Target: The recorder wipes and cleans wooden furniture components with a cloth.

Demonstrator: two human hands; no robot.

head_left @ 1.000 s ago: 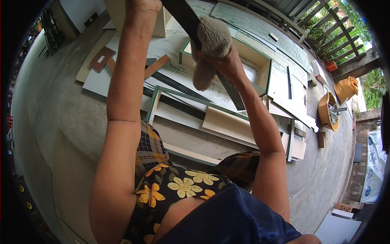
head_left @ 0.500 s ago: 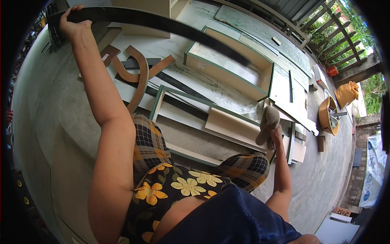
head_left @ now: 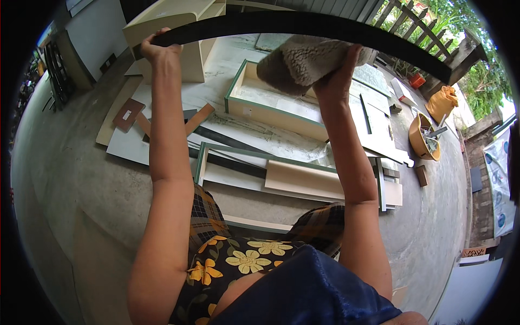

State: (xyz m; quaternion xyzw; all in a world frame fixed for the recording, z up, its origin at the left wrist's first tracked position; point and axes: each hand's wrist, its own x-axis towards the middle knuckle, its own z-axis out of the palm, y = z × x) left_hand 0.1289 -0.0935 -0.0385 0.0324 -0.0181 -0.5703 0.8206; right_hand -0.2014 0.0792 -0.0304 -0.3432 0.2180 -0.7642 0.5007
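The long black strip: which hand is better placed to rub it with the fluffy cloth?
Probably the right hand: it holds the fluffy grey cloth up at the black strip, seemingly touching it, while the left hand is busy gripping the strip's left end.

Arms (head_left: 167, 135) extd fwd, L fingers (head_left: 147, 45) curled

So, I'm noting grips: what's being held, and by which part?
The left hand holds a long black strip near its left end. The right hand holds a gray cloth toward its right side; whether it also grips the strip cannot be told.
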